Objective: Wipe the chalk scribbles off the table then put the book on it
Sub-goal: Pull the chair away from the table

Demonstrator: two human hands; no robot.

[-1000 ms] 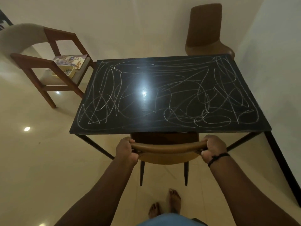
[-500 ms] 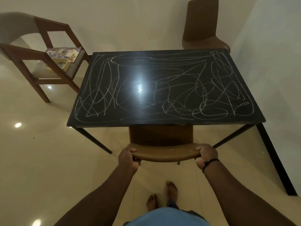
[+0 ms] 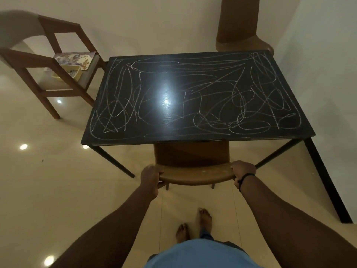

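Observation:
A black table (image 3: 173, 136) stands ahead, its top covered with white chalk scribbles (image 3: 241, 105). A brown chair (image 3: 193, 171) sits partly under the table's near edge. My left hand (image 3: 150, 176) grips the left end of its backrest and my right hand (image 3: 242, 172), with a black wristband, grips the right end. A book with a flowery cover (image 3: 77, 59) lies on the seat of a wooden armchair (image 3: 63, 89) at the far left, beside a yellow tray (image 3: 66, 72).
A second brown chair (image 3: 239, 28) stands behind the table's far right corner. A white wall runs along the right with a black skirting (image 3: 328, 180). Glossy tiled floor spreads to the left. My bare feet (image 3: 195, 223) are below the chair.
The chair has been pulled back from under the table toward me, with both hands holding its backrest throughout. More of its seat back now shows.

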